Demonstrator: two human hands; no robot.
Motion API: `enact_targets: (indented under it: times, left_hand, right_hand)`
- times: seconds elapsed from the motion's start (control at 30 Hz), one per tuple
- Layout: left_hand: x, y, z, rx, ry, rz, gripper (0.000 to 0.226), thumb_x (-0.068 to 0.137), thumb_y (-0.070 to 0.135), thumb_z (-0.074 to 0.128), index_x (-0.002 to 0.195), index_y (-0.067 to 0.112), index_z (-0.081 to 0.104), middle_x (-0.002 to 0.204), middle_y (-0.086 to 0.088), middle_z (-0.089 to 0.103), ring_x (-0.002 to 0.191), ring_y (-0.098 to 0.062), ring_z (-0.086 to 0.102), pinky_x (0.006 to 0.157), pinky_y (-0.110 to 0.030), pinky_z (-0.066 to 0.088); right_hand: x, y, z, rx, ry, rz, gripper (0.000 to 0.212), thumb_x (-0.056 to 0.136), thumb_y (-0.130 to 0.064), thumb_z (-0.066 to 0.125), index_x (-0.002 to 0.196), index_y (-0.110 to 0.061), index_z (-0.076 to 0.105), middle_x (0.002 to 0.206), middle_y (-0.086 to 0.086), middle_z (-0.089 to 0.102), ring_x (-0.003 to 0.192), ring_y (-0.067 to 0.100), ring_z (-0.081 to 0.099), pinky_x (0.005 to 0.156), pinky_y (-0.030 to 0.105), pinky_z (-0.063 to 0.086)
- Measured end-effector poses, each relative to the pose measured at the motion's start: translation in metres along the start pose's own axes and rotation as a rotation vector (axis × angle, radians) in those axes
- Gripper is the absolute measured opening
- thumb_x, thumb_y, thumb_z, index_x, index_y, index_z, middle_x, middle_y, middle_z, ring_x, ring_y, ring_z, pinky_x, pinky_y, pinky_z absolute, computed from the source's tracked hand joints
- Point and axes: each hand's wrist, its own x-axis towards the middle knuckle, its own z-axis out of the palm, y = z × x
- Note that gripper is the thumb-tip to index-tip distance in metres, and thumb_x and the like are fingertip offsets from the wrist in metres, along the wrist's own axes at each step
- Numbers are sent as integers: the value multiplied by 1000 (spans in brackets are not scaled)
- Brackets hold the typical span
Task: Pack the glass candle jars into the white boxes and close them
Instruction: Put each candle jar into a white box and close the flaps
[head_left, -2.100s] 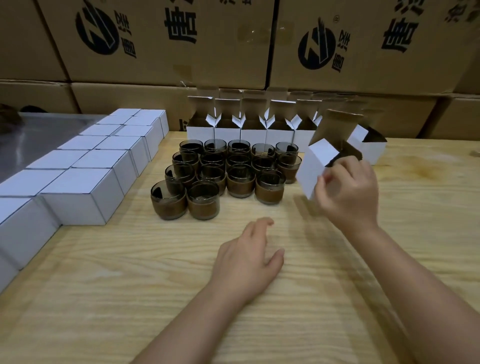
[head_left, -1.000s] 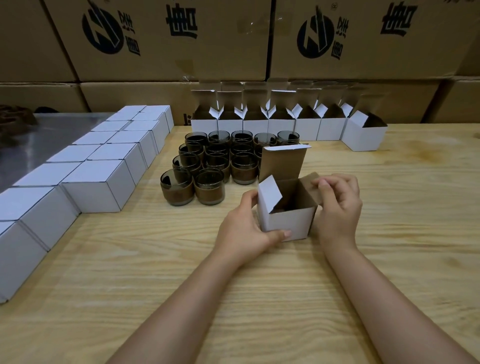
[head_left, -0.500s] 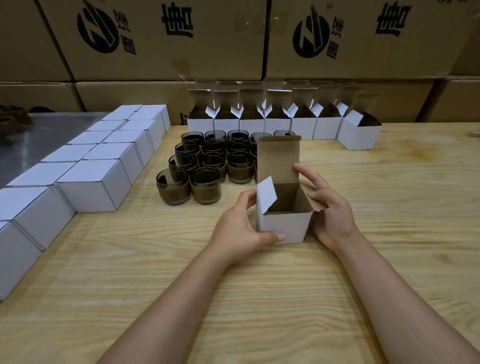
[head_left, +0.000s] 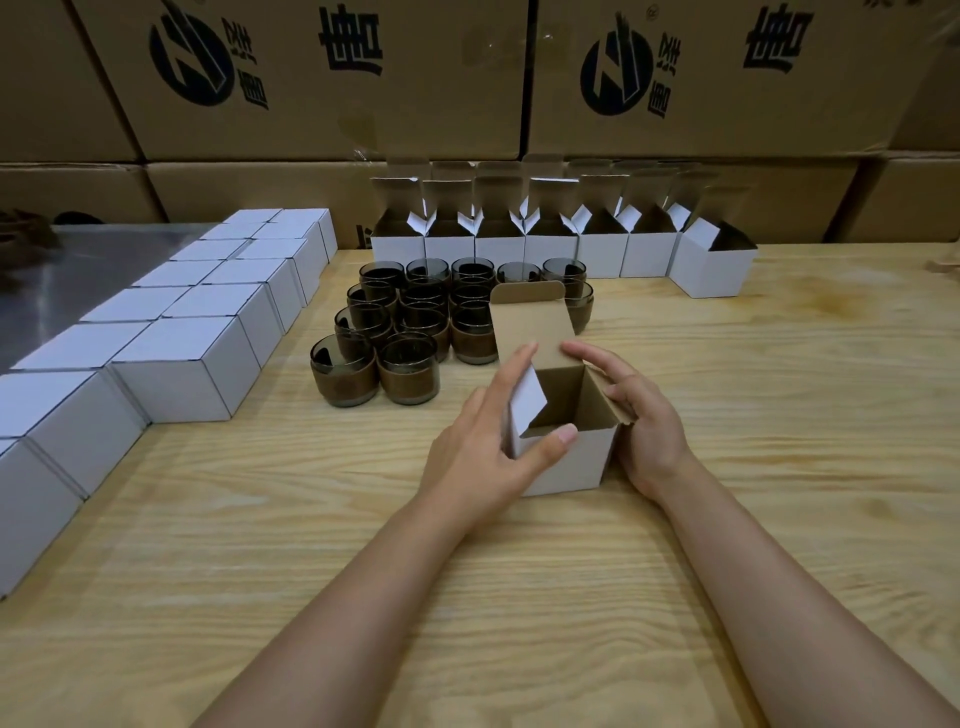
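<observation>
**A:** Where is the box sitting right now?

**B:** The open box (head_left: 566, 457) is standing upright on the wooden bench (head_left: 519, 597), just in front of the cluster of candle jars (head_left: 405, 332). Its lid is sticking up at the back and its brown inside is showing.

**A:** And what are the hands doing?

**B:** Both are holding it. The left hand (head_left: 478, 452) is wrapping the box's left side. Its thumb is pressing on the front rim, and its fingers (head_left: 511, 364) are reaching up behind the raised white side flap. The right hand (head_left: 644, 415) is cupping the right wall, its fingers lying curved over the right flap and the forefinger touching the foot of the lid.

**A:** So neither hand is spreading wide?

**B:** No, both are closing around the box.

**A:** How are the jars standing?

**B:** They are sitting upright on the bench in tight rows, touching one another, with brown bands around their lower halves. The raised lid is hiding part of the rows on the right.

**A:** What else is lying around?

**B:** A row of open boxes (head_left: 550, 249) is lining up behind the jars, lids up. Closed boxes (head_left: 208, 312) are running in a double line along the left edge. Big printed cartons (head_left: 322, 78) are stacking up along the back.
</observation>
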Motion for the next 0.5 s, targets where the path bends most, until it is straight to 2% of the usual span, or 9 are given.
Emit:
enact_targets:
  times: [0.1,0.2,0.27,0.37,0.43,0.5]
  left_hand:
    - [1,-2,1,-25,9,14,67,69,77,40,130,65,18,132,15,46,78,-1,48,74,-32,43]
    - [0,-2,2,-127,23,19,62,71,71,43,125,58,14,116,6,51,69,-3,52,63,-31,43]
    - [-1,-4,2,-288,68,-5,58,74,64,49,119,53,15,105,7,54,72,-3,61,61,-36,49]
    - [-1,-9,0,-397,105,-50,51,77,47,60,112,41,23,94,13,52,72,6,59,63,-36,50]
    - [0,-10,-1,-414,99,-99,54,72,53,62,111,42,26,97,10,56,77,5,61,68,-35,54]
    - [-1,-11,-1,-428,97,-123,61,69,60,62,116,38,31,105,12,60,88,4,62,75,-27,56]
  right_hand:
    - [-1,1,0,-32,-9,-2,53,71,-17,36,114,-20,67,126,13,61,118,29,53,93,35,43]
    - [-2,1,0,-56,-24,-4,52,72,-19,36,113,-24,67,123,11,62,116,32,55,91,41,45]
    - [-1,2,0,-60,-17,2,51,72,-20,37,112,-29,68,121,10,63,115,34,54,94,48,43]
    - [0,2,-2,-53,0,0,51,72,-20,38,112,-28,68,113,9,67,106,30,59,88,43,45]
    - [-1,2,-2,-36,22,-10,52,71,-18,37,114,-25,67,109,9,68,101,26,62,85,39,47]
    - [-2,1,-2,-50,45,-33,53,72,-17,36,115,-23,66,110,8,68,102,23,63,83,34,49]
